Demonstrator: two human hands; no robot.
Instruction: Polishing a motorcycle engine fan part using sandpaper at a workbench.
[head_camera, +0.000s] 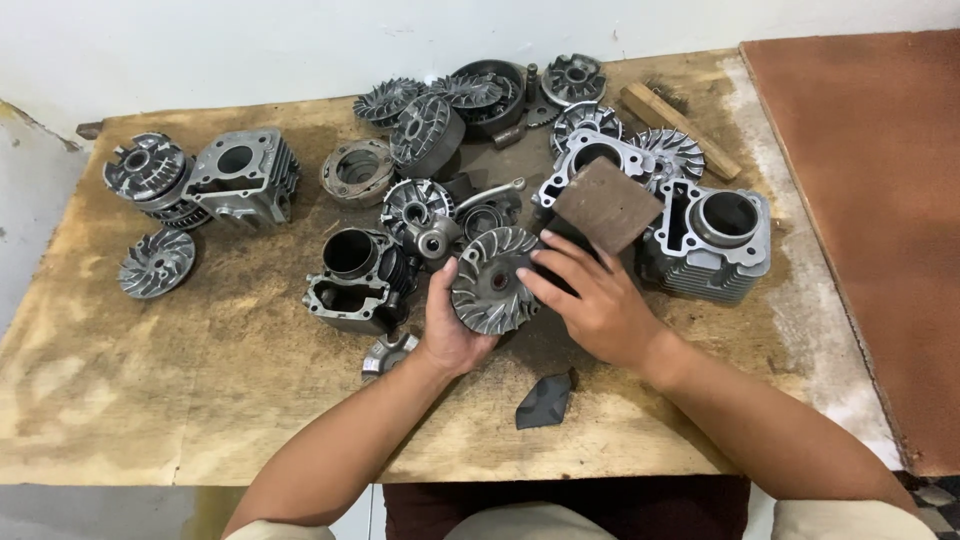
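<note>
My left hand (447, 322) grips a round finned metal pulley face (493, 279), holding it upright above the wooden board (200, 380). My right hand (590, 295) holds a brown square of sandpaper (606, 205) between thumb and fingers, with the fingertips touching the pulley's right edge. A small dark folded scrap of sandpaper (546, 400) lies on the board just below my hands. A dark engine cylinder (357, 277) stands just left of my left hand.
Several worn engine parts crowd the far half of the board: a silver cylinder block (712, 240) at right, another cylinder (242, 175) at left, a loose finned pulley (157, 263), a wooden-handled brush (680, 130). A brown tabletop (870, 200) lies at right.
</note>
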